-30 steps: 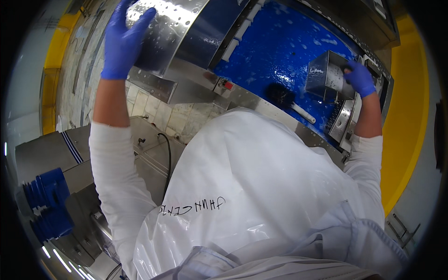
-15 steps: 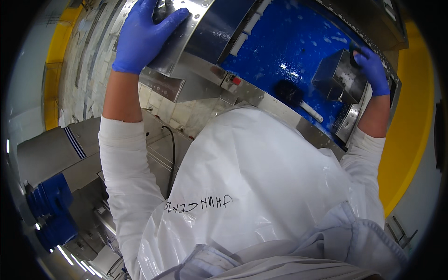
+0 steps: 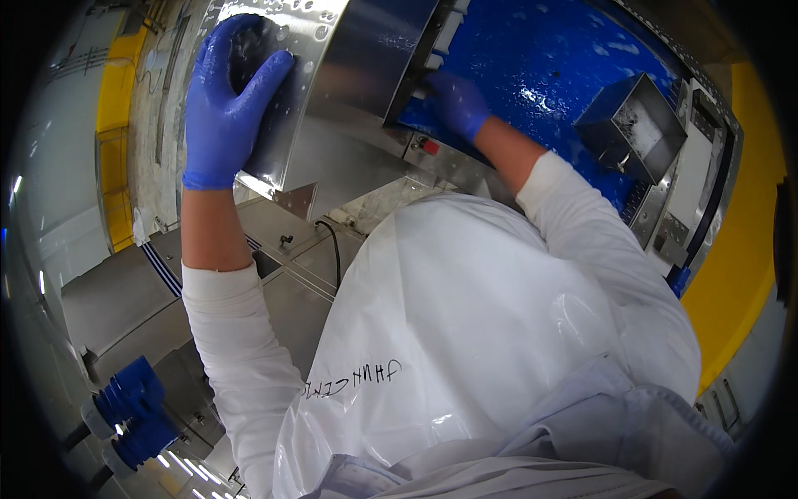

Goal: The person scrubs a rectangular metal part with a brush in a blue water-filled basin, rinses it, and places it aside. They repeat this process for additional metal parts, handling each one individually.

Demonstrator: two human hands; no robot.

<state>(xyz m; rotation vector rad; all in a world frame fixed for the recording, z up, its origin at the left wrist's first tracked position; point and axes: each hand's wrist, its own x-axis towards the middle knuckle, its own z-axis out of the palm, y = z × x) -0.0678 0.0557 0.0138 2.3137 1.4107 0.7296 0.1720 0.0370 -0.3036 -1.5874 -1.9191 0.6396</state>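
My left hand (image 3: 220, 116), in a blue glove, rests on a wet shiny metal cover (image 3: 312, 50). Its thumb stands apart from the curved fingers, and a dark patch I cannot identify shows between them. My right hand (image 3: 457, 101), gloved likewise, reaches across to the left side of the wet blue belt (image 3: 532, 58), by the white blocks (image 3: 449, 33) at the metal edge. Its fingertips are blurred and partly hidden, so whether they hold anything is unclear. An open metal box (image 3: 619, 125) with suds inside stands tilted on the belt's right side.
A metal frame rail with a red button (image 3: 430, 147) runs between the belt and my white apron (image 3: 465, 316). Yellow structures (image 3: 740, 241) stand beyond the belt at the right. Blue connectors (image 3: 137, 412) and metal cabinets (image 3: 125, 291) lie at the lower left.
My right hand has left the metal box and moved left across the belt. The black brush with a white handle is out of sight; my right arm now crosses there. The view has shifted slightly.
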